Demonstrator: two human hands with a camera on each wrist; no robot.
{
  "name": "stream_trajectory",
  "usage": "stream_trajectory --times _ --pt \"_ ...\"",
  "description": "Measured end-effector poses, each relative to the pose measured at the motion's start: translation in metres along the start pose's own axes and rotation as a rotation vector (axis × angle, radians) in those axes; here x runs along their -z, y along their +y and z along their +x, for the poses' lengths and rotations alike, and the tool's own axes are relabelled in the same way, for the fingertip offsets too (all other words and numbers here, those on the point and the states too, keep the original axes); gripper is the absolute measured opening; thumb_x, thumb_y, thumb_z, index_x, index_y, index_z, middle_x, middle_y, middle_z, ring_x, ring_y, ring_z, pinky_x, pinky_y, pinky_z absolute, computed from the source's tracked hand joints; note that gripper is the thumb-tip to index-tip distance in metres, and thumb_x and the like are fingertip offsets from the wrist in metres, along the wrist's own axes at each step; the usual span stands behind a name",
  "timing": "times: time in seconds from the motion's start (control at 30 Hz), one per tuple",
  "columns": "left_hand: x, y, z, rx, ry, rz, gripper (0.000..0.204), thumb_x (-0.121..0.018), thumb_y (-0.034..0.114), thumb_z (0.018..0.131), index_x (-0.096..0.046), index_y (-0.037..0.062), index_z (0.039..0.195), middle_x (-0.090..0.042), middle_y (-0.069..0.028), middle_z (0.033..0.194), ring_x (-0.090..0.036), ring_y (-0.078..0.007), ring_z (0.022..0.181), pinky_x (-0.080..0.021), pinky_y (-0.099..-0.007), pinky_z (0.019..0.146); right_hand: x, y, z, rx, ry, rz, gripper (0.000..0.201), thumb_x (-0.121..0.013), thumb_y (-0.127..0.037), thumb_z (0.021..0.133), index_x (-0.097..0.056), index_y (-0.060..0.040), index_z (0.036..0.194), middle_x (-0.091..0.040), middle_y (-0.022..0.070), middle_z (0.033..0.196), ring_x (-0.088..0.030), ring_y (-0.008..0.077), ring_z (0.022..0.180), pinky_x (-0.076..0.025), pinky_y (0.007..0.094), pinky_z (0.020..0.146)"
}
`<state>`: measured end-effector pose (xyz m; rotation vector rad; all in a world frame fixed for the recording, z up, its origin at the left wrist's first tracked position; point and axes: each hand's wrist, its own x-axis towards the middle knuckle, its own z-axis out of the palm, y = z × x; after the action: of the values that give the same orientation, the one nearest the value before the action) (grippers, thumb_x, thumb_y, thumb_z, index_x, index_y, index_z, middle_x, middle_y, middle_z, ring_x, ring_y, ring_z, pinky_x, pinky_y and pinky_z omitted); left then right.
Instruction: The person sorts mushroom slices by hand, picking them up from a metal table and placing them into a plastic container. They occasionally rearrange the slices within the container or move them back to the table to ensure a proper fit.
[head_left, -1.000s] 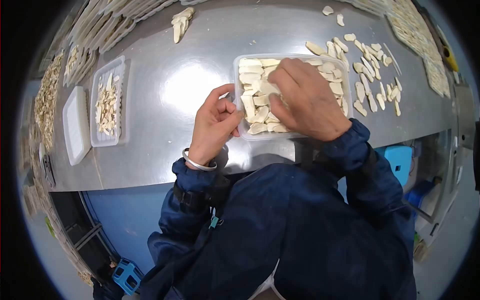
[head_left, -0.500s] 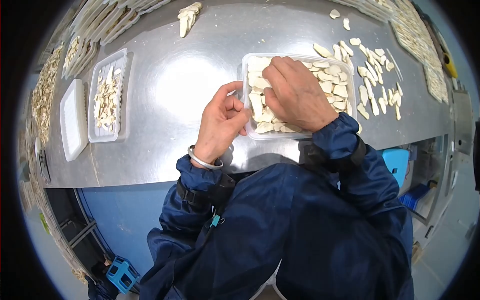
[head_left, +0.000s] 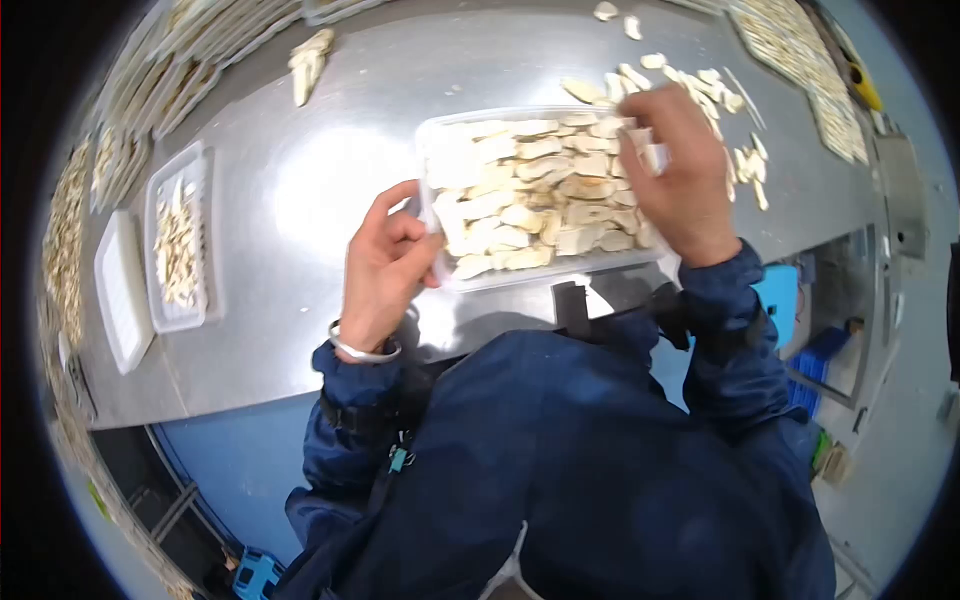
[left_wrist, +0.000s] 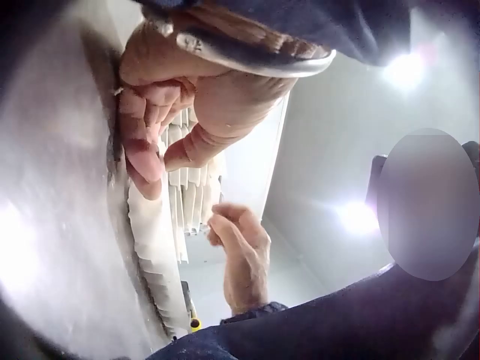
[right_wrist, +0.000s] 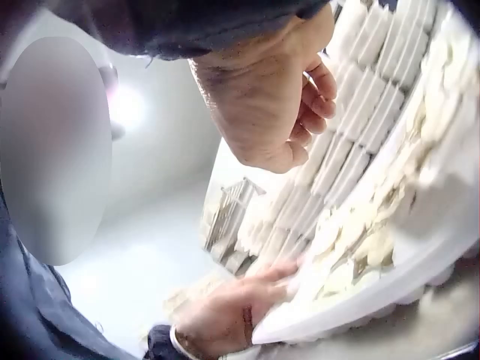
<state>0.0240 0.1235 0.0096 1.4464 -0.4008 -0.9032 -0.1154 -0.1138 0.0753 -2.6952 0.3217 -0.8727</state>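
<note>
Gripping one tray (head_left: 520,111): left hand (head_left: 383,265) | two hands visible | right hand (head_left: 685,170) curled (blurred; contents unclear)

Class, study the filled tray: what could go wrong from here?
The right hand, above the right end of the tray, might knock slices out of their rows. The tray lies near the front edge of the table, so a tug from the left hand at its rim might tip it off.
</note>
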Motion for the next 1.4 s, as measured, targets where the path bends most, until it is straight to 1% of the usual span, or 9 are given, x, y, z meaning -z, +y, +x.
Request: stream_trajectory --times 0.07,0.1,0.17,0.23,0.37,0.8,1.0,1.17,1.4 --pt "0.0 0.002 -0.003 0.006 0.011 -0.003 0.05 -0.06 -0.003 0.086 -0.043 -0.0032 0.133 -0.055 0.0001 0.075 -0.054 -0.0072 0.06 -0.045 -0.0204 0.052 0.038 0.035 -0.018 -0.161 0.087 -0.083 0.011 -0.062 0.002 0.077 -0.059 -0.0022 0.087 -0.058 0.0124 0.08 -0.06 0.029 0.072 -0.047 0.0346 0.064" --pt "0.0 0.004 -0.003 0.007 0.02 0.013 0.05 -0.061 -0.003 0.086 -0.043 -0.003 0.134 -0.055 0.0002 0.076 -0.054 -0.007 0.06 -0.044 -0.0201 0.052 0.056 0.046 -0.031 -0.32 0.038 -0.134 0.007 -0.06 0.001 0.079 -0.06 -0.0028 0.086 -0.059 0.0131 0.078 -0.061 0.0295 0.072 -0.048 0.0355 0.063" --pt "0.003 0.003 -0.004 -0.003 0.027 -0.006 0.051 -0.061 -0.003 0.087 -0.043 -0.0033 0.134 -0.056 -0.0002 0.077 -0.054 -0.0068 0.061 -0.044 -0.0191 0.052 0.081 0.07 -0.062 -0.434 -0.212 -0.324 0.006 -0.061 -0.003 0.08 -0.061 -0.0029 0.086 -0.06 0.0134 0.078 -0.062 0.0304 0.07 -0.048 0.0364 0.062" --pt "0.004 0.005 -0.004 -0.005 0.035 -0.001 0.05 -0.061 -0.002 0.087 -0.044 -0.0035 0.134 -0.057 -0.0007 0.077 -0.054 -0.0067 0.061 -0.043 -0.019 0.052 0.08 0.07 -0.09 -0.553 -0.232 -0.214 0.007 -0.061 -0.006 0.08 -0.061 -0.0024 0.086 -0.06 0.0136 0.079 -0.062 0.0311 0.07 -0.048 0.0371 0.061" --pt "0.003 0.005 -0.005 0.017 0.066 0.014 0.054 -0.063 -0.001 0.086 -0.043 -0.0032 0.135 -0.056 0.0004 0.075 -0.05 -0.0045 0.057 -0.041 -0.0173 0.052 0.054 0.058 -0.106 -0.465 -0.161 -0.106 0.019 -0.063 -0.008 0.078 -0.061 -0.0023 0.096 -0.059 0.0154 0.09 -0.061 0.0324 0.083 -0.048 0.0391 0.072" --pt "0.007 0.004 -0.004 0.023 0.051 0.045 0.049 -0.061 -0.003 0.087 -0.045 -0.0029 0.133 -0.057 -0.001 0.078 -0.054 -0.0069 0.06 -0.043 -0.0194 0.053 0.03 0.073 -0.112 -0.355 -0.138 -0.18 0.016 -0.063 -0.006 0.074 -0.054 -0.0016 0.087 -0.053 0.0152 0.082 -0.055 0.0352 0.078 -0.044 0.0434 0.067" --pt "0.007 0.002 -0.003 0.006 0.025 -0.044 0.049 -0.063 0.0 0.087 -0.044 -0.004 0.133 -0.056 -0.0015 0.077 -0.054 -0.0059 0.059 -0.044 -0.0192 0.051 0.017 0.007 -0.05 -0.132 -0.094 -0.022 0.02 -0.065 -0.004 0.071 -0.055 -0.0018 0.088 -0.054 0.0143 0.084 -0.056 0.0329 0.079 -0.046 0.0408 0.067" --pt "0.01 0.0 -0.002 -0.016 0.008 -0.028 0.05 -0.062 0.002 0.088 -0.042 -0.0054 0.133 -0.057 -0.0021 0.076 -0.055 -0.0063 0.06 -0.046 -0.0196 0.052 -0.036 -0.048 -0.011 0.151 -0.152 0.101 0.019 -0.064 -0.002 0.07 -0.054 -0.0017 0.087 -0.053 0.0141 0.087 -0.055 0.0322 0.082 -0.046 0.0394 0.072" --pt "0.01 -0.002 -0.003 -0.036 0.001 -0.019 0.049 -0.059 0.002 0.088 -0.042 -0.0061 0.133 -0.056 -0.0028 0.077 -0.055 -0.0062 0.06 -0.047 -0.0201 0.052 -0.077 -0.062 0.002 0.258 -0.201 0.108 0.018 -0.062 -0.002 0.069 -0.054 0.0001 0.085 -0.051 0.0136 0.085 -0.054 0.0305 0.082 -0.046 0.0397 0.072"
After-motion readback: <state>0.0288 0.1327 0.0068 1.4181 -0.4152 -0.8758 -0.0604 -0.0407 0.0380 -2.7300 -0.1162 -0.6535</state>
